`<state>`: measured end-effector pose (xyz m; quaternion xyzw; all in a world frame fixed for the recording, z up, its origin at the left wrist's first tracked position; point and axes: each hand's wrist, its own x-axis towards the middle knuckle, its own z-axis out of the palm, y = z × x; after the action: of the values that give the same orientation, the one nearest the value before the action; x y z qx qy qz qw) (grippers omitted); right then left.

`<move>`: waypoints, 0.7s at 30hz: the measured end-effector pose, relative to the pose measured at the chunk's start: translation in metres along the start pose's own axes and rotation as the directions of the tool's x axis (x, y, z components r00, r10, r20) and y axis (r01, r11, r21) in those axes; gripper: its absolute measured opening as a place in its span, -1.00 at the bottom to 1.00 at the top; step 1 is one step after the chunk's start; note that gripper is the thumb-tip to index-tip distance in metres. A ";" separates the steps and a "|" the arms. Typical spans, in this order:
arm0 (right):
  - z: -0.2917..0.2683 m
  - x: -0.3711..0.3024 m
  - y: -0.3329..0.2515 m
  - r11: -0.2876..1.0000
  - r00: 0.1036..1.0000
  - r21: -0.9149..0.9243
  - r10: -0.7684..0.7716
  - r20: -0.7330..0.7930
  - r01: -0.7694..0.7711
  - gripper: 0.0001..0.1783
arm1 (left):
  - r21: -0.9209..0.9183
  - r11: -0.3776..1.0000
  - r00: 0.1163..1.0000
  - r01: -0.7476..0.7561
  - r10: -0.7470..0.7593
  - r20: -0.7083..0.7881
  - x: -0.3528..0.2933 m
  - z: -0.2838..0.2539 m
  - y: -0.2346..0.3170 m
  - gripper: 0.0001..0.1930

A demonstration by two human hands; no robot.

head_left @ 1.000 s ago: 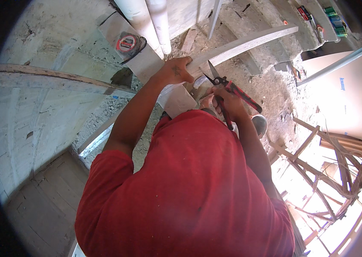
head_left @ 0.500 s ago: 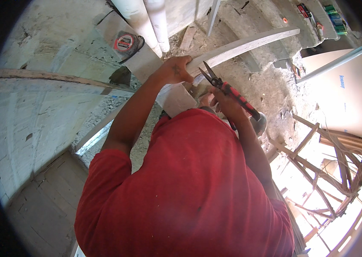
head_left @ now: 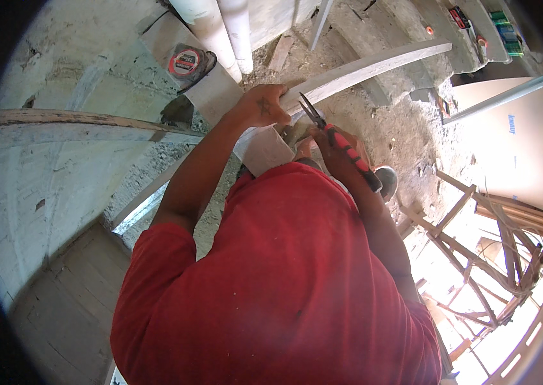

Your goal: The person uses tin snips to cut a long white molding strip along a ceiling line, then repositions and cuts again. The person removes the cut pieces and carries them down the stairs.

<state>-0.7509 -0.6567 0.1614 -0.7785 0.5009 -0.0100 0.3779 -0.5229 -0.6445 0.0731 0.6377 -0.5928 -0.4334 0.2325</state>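
My left hand (head_left: 262, 106) is closed on the near end of a long pale strip (head_left: 374, 69), which reaches away to the upper right over the steps. My right hand (head_left: 339, 151) grips snips with red-and-black handles (head_left: 344, 144). Their narrow dark jaws point up and left, slightly parted, just beside the strip near my left hand. Whether they touch it I cannot tell. Below my left hand lies a pale block (head_left: 265, 151), partly hidden by my red shirt.
A red-and-black tape measure (head_left: 184, 61) rests on a ledge at the left, beside two white pipes (head_left: 236, 32). Concrete steps (head_left: 406, 25) rise at the upper right, with tools on them. A large board (head_left: 509, 135) and a wooden frame (head_left: 470, 250) stand at the right.
The snips have turned slightly in my right hand, and their jaws and handles have come closer together. My left hand has stayed in place on the strip.
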 end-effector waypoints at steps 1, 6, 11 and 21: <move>-0.001 0.001 0.001 1.000 1.000 -0.011 -0.005 -0.002 0.005 -0.62 | 0.005 1.000 1.000 0.012 -0.012 0.018 0.000 -0.001 0.000 -0.34; 0.002 0.006 0.007 0.993 0.996 -0.100 -0.066 -0.062 0.059 -0.71 | 0.069 0.997 0.999 0.041 -0.043 0.015 0.002 -0.002 0.001 -0.29; 0.002 0.010 0.011 0.991 0.995 -0.111 -0.081 -0.049 0.075 -0.73 | 0.001 1.000 0.998 0.026 -0.026 0.049 0.002 -0.004 -0.002 -0.33; 0.001 0.008 0.006 0.995 0.997 -0.090 -0.056 -0.053 0.051 -0.74 | -0.040 0.999 0.998 -0.017 0.019 0.053 0.004 -0.002 -0.010 -0.30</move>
<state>-0.7515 -0.6641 0.1543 -0.8070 0.4902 -0.0195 0.3287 -0.5163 -0.6464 0.0647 0.6159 -0.5958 -0.4598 0.2329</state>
